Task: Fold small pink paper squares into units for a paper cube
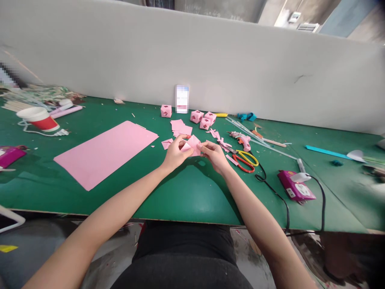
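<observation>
Between both hands, just above the green table [192,196], is a folded piece of pink paper [194,143]. My left hand [176,152] pinches its left side with thumb and fingers. On the right edge, my right hand [214,154] grips the same paper between thumb and fingertips. Pink paper squares [181,127] lie just beyond the hands, and a small folded pink piece [167,143] rests beside my left fingers. Close to my right hand are pink paper scraps [223,143] and scissors [245,162] with red and yellow handles.
Several pink paper cubes [197,116] stand near a propped phone [182,98]. A large pink sheet [105,154] lies left. To the right are a pink glue gun [243,140], clear sticks and a magenta power strip [296,186] with a black cord. A paper cup [40,119] stands far left.
</observation>
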Motion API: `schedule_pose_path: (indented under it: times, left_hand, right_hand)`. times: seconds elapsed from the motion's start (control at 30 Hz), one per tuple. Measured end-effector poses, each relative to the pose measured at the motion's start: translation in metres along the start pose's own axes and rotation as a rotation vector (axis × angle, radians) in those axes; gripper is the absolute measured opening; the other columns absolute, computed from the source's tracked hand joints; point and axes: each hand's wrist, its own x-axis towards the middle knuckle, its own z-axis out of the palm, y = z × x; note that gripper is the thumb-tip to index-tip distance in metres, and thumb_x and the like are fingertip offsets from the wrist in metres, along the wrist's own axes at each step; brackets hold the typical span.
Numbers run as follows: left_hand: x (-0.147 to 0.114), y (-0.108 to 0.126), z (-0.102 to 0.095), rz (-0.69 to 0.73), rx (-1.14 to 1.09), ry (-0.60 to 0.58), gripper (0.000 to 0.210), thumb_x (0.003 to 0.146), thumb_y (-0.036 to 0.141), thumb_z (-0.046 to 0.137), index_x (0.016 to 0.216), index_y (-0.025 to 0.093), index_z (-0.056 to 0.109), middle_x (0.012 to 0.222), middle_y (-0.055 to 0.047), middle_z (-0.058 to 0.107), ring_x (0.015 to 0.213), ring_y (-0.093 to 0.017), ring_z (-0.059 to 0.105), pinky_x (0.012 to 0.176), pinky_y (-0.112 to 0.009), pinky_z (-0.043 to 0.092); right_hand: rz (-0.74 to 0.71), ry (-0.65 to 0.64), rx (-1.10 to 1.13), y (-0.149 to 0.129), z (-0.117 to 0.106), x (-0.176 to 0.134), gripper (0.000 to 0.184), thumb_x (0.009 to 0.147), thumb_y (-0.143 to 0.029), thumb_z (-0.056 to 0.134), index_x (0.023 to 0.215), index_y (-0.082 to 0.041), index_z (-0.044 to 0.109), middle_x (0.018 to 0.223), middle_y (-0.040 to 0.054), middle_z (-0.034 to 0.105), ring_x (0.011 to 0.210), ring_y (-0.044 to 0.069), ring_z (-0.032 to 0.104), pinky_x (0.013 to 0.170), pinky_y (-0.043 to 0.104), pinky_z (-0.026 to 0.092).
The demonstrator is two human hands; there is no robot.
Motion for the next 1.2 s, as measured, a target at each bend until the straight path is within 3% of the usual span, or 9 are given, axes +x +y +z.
schedule_pose_path:
  times: [0.23,0.47,0.73,0.9,1.03,1.2]
  left_hand:
    - [0.0003,-0.0003,0.0005,-0.034,-0.031,-0.023,0.045,0.067,0.019,0.070,0.111,0.021,0.062,0.090,0.000,0.067,0.084,-0.018,0.065,0.079,-0.030,0.051]
    - [-0.0014,0.0038,0.0026,-0.070,-0.044,-0.056,0.043,0.067,0.019,0.070,0.109,0.020,0.062,0.086,0.000,0.067,0.082,-0.018,0.065,0.075,-0.030,0.051]
    - [0.0014,0.0006,0.0024,-0.158,-0.073,0.013,0.047,0.064,0.017,0.073,0.109,0.021,0.064,0.111,-0.007,0.068,0.107,-0.025,0.065,0.091,-0.036,0.053]
    - [0.0052,-0.0030,-0.0008,-0.192,-0.130,0.038,0.042,0.066,0.019,0.074,0.107,0.019,0.065,0.098,-0.006,0.070,0.095,-0.023,0.067,0.081,-0.033,0.055]
    - [0.0059,-0.0021,-0.0004,-0.243,-0.130,0.057,0.047,0.064,0.020,0.075,0.110,0.018,0.064,0.088,-0.003,0.067,0.088,-0.021,0.066,0.074,-0.030,0.053]
    - [0.0070,-0.0024,-0.0001,-0.248,-0.189,0.078,0.051,0.061,0.018,0.075,0.110,0.017,0.062,0.077,0.001,0.062,0.073,-0.015,0.062,0.066,-0.026,0.050]
  right_hand:
    - [0.000,0.015,-0.009,-0.0006,0.0005,0.0008,0.039,0.062,-0.057,0.085,0.070,-0.022,0.069,0.074,-0.0004,0.065,0.071,0.016,0.060,0.064,0.029,0.049]
    - [-0.128,0.071,-0.133,0.0022,0.0009,0.0009,0.033,0.072,-0.054,0.075,0.067,-0.023,0.066,0.070,-0.0019,0.061,0.066,0.015,0.056,0.061,0.028,0.047]
    - [-0.158,0.055,-0.263,-0.0001,-0.0004,0.0007,0.052,0.079,-0.072,0.064,0.064,-0.022,0.061,0.064,0.0005,0.060,0.061,0.017,0.057,0.057,0.030,0.045]
    - [-0.200,-0.068,-0.425,0.0002,-0.0008,-0.0001,0.055,0.078,-0.076,0.062,0.067,-0.022,0.061,0.061,0.0009,0.062,0.059,0.017,0.057,0.057,0.031,0.043]
    - [-0.302,-0.015,-0.575,0.0002,0.0016,-0.0017,0.055,0.085,-0.074,0.057,0.067,-0.022,0.057,0.062,0.0010,0.063,0.059,0.016,0.055,0.058,0.030,0.041]
    - [-0.266,-0.063,-0.530,0.0017,-0.0003,-0.0002,0.055,0.086,-0.074,0.053,0.071,-0.021,0.057,0.063,0.0014,0.064,0.057,0.016,0.056,0.057,0.029,0.043]
